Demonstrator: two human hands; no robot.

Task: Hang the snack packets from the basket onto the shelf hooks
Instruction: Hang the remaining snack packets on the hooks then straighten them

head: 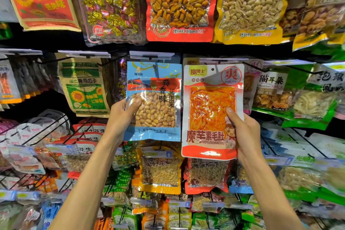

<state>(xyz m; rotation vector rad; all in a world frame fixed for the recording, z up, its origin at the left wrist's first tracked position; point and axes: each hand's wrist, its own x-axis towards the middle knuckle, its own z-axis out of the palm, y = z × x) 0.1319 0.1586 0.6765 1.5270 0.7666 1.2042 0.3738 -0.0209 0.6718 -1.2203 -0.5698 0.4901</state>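
Observation:
My left hand (122,117) grips the left edge of a blue peanut packet (156,87), thumb across its clear window. The packet's top reaches the hook under a clear price tag (151,55). My right hand (243,132) holds the lower right of a white and orange konjac snack packet (209,102), thumb on its front. Its punched hole sits near the top, just below another price tag (222,60). Both packets are upright, side by side, edges nearly touching. No basket is in view.
Shelves of hanging snack packets fill the view: peanut bags (179,3) above, a green sunflower seed bag (85,87) at left, green packets (308,102) at right, yellow and red packets (160,172) below. Black wire hooks (46,130) jut out at lower left.

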